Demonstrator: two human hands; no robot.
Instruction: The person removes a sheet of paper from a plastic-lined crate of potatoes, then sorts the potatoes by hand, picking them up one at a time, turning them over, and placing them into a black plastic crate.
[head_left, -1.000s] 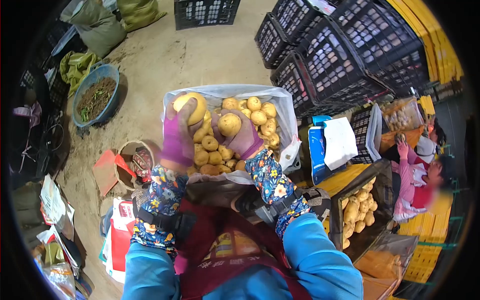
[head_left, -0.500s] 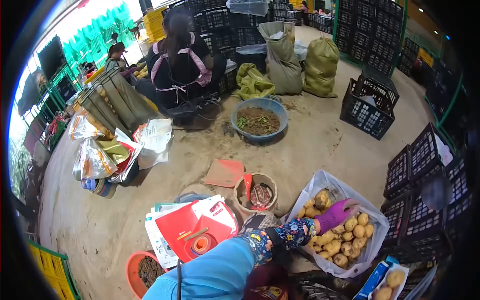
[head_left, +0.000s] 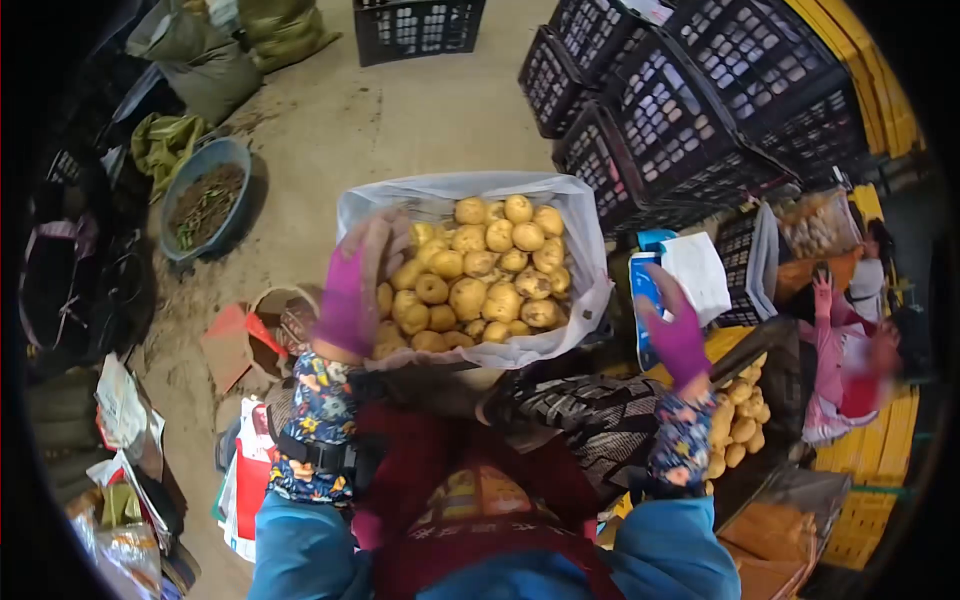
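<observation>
A crate lined with a white plastic bag stands in front of me, filled with yellow potatoes. My left hand, in a purple glove with bare-looking grey fingertips, hovers over the liner's left side by the potatoes. Its fingers are slightly blurred but appear stretched out, with nothing visible in them. To the right of the crate, my right hand, also purple-gloved, is raised with fingers apart, holding nothing. It is nearest a blue and white packet. More potatoes lie in a dark container below and right of that hand.
Black crates are stacked at the upper right, and another black crate stands ahead. A blue basin of soil and a small bucket sit on the left. A person in pink is at far right.
The view has swung right and down, bringing the potato crate to the middle. My left hand has moved from among the potatoes to the left side. My right hand has come into view.
</observation>
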